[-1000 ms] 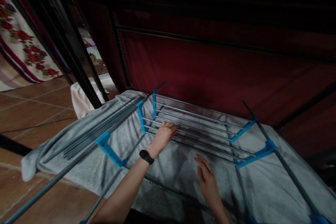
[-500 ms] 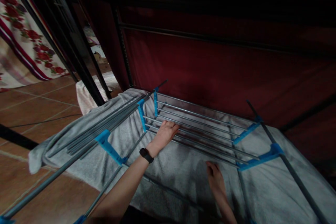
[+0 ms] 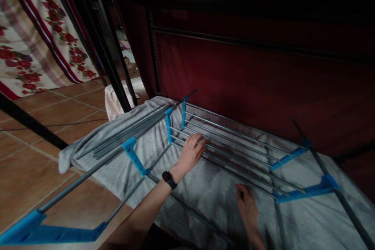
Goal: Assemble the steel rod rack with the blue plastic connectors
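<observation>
Left to right: floral cloth [image 3: 35,47] hangs at far left above the tiled floor [image 3: 35,152]; the view has swung leftward since a second ago, showing more of both. The grey towel [image 3: 205,191] lies draped over the drying rack [image 3: 234,144], its left end hanging off the folded wing. The left hand [image 3: 190,155], watch [image 3: 169,179] at the wrist, lies flat and open on the towel's far edge at the rods, about where it was. The right hand [image 3: 247,209], raised edge-on a second ago, now presses palm-down, fingers spread, gripping nothing. Judged from this, the towel is being smoothed flat across the rack.
</observation>
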A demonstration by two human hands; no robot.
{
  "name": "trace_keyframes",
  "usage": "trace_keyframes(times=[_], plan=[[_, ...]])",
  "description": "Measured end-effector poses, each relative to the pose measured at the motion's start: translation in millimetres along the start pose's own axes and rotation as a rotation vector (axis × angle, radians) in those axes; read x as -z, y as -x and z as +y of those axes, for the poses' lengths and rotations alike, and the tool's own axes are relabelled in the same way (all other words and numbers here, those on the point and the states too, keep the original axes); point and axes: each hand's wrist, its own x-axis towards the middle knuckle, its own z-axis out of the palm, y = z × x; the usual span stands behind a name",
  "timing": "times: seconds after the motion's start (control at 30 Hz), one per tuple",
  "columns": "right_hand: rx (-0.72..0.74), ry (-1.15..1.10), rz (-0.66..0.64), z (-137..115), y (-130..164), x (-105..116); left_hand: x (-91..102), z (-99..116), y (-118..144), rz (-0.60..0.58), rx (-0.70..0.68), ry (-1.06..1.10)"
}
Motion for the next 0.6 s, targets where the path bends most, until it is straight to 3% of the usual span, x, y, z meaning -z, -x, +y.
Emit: trace_keyframes(times=[0.1, 0.23, 0.47, 0.6], plan=[[0.004, 0.064, 0.011, -3.9, 3.2, -0.8, -1.0, -1.4, 28.8, 0.053, 0.138, 0.008], [0.008, 0.135, 0.013, -5.9, 4.7, -2.7, 1.6, -5.4, 77.2, 0.019, 0.243, 0.09], [0.017, 0.203, 0.019, -1.1, 5.6, -7.4, 8.6, -2.8, 169.2, -0.083, 0.341, 0.083], [0.033, 0.207, 0.02, 1.3, 4.7, -8.4, 16.8, -8.5, 203.7, -0.109, 0.37, 0.022]])
